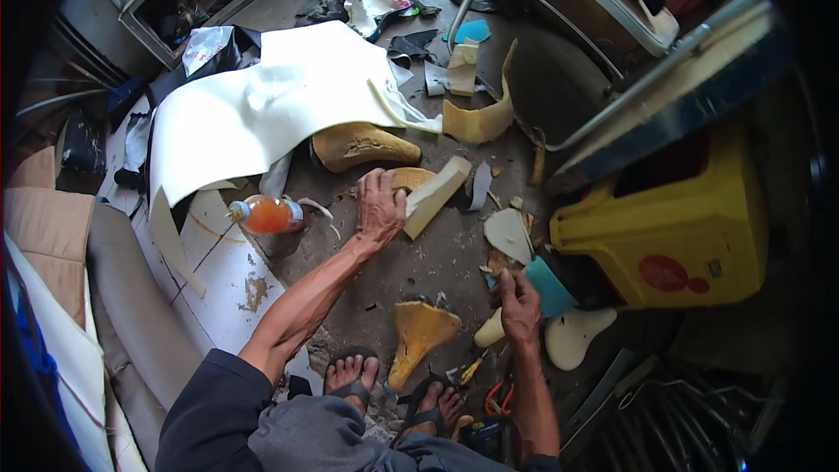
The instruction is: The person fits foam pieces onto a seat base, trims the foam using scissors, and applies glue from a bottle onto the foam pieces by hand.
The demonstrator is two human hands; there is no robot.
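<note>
On the littered floor (341,310), ahead of the feet (351,376), a cream foam block (440,195) lies slanted, straight-edged and plain. Against it sits a curved tan foam piece (414,177), its left end hidden by the left hand (380,208). That hand's fingers are bent; whether they grip cannot be told. The right hand (520,304) has curled fingers beside a teal piece (552,287); any object within them cannot be made out. A slanted board (673,92) partly covers the yellow box (699,218).
</note>
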